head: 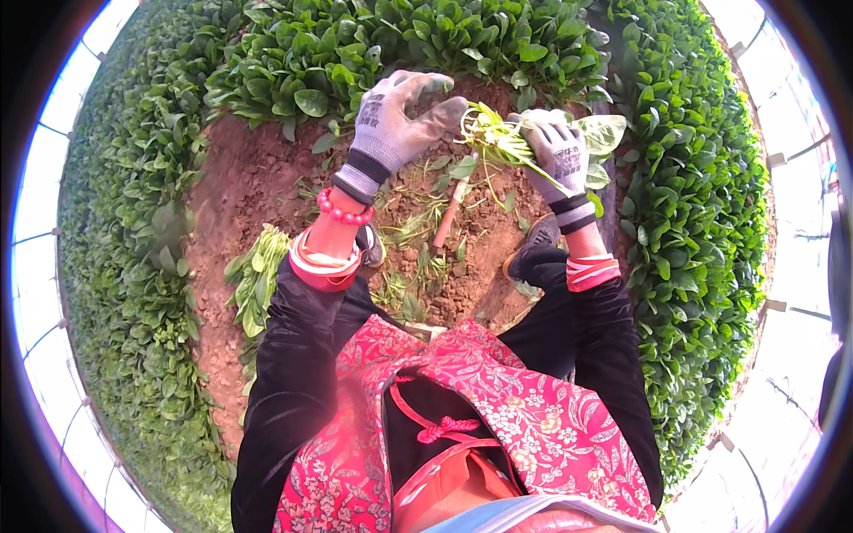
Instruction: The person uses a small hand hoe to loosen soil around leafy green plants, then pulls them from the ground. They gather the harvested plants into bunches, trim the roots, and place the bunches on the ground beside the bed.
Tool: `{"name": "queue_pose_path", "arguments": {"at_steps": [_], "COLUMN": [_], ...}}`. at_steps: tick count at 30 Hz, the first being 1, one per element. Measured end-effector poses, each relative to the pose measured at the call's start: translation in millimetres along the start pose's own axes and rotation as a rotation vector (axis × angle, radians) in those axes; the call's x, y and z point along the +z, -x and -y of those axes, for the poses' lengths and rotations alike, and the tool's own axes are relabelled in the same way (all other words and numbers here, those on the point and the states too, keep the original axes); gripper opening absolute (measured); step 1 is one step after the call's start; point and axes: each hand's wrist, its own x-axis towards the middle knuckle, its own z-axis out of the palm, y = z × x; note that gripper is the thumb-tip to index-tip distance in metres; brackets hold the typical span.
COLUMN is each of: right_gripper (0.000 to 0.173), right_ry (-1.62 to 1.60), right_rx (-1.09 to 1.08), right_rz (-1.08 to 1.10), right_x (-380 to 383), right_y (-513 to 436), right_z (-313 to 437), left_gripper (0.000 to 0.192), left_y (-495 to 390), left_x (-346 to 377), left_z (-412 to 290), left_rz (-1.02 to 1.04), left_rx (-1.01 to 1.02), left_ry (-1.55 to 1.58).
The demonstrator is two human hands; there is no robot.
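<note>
My right hand [558, 156], in a grey knit work glove, is closed around a bunch of leafy greens [501, 138], probably spinach. The pale stem and root ends point left, and broad leaves stick out to the right. My left hand [416, 116], gloved alike, is just left of the stem ends, thumb and fingers apart, with nothing seen between them. Below the hands, a tool with a pinkish handle [452, 212] lies on the soil among loose stems; its upper end is partly hidden. A bundle of cut greens [260, 273] rests on the ground by my left sleeve.
Dense rows of leafy plants stand ahead [400, 40], at the left [126, 253] and at the right [693, 220]. Reddish soil [233, 180] with scattered leaves lies between them. My shoes [536, 243] are on this soil. A dark strip runs beside the right row.
</note>
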Motion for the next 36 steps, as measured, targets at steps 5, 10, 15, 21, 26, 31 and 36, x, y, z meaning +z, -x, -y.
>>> {"name": "queue_pose_path", "arguments": {"at_steps": [5, 10, 15, 21, 26, 31, 36], "right_gripper": [0.054, 0.053, 0.051, 0.053, 0.055, 0.065, 0.068], "right_ry": [0.096, 0.081, 0.058, 0.034, -0.005, -0.022, -0.021], "right_rx": [-0.075, -0.134, -0.119, 0.009, -0.100, -0.133, -0.174], "right_rz": [0.186, 0.233, 0.186, 0.065, -0.117, -0.112, -0.038], "right_x": [18.5, 18.6, 25.5, 6.6, -12.1, -9.4, -7.2], "right_y": [6.5, 7.9, 7.3, 9.5, 4.7, 5.1, 5.8], "right_z": [10.3, 25.6, 24.5, -0.9, -9.9, -7.8, -2.4], "left_gripper": [0.049, 0.042, 0.036, 0.029, 0.030, 0.016, 0.031], "left_y": [4.9, 12.6, 17.2, 5.0, 16.0, 2.8, 2.2], "left_x": [11.6, 21.6, 28.5, -23.3, -24.5, -19.4, -5.3], "left_z": [-11.2, -7.9, 3.8, 6.7, 36.1, 7.8, -10.3], "left_rz": [0.359, 0.520, 0.483, 0.721, 0.480, 0.176, 0.416], "left_rx": [0.022, 0.044, 0.077, -0.178, 0.131, 0.229, 0.348], "left_ry": [-0.050, -0.242, -0.158, 0.254, -0.034, 0.249, 0.283]}}
